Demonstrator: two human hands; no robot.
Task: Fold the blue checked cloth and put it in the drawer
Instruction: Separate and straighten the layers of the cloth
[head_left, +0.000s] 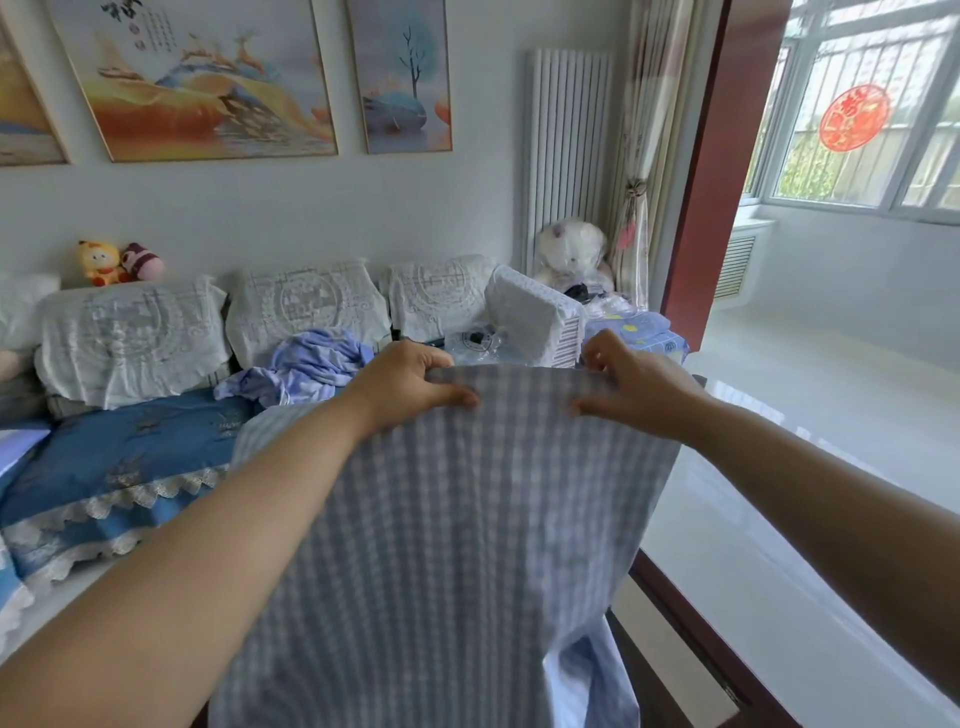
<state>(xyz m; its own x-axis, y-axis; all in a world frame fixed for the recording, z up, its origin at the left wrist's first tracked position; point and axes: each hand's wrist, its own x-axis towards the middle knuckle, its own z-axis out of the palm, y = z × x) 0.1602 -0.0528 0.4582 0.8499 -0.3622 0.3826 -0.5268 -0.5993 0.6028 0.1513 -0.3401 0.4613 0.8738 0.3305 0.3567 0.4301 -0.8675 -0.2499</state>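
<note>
While both hands, left and right, pinch the blue checked cloth by its top edge in front of the sofa, folding's barely started; next, bring the corners together.

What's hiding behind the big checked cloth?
Above the blue checked cloth, held up by both hands, peek a white lacy cushion and a crumpled light blue garment. Whatever lies lower behind it is covered.

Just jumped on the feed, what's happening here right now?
A person is holding the blue checked cloth up in the air. The left hand and right hand each pinch its top edge, and the rest hangs down in front of the sofa. It isn't folded yet, and no drawer is in view.
</note>
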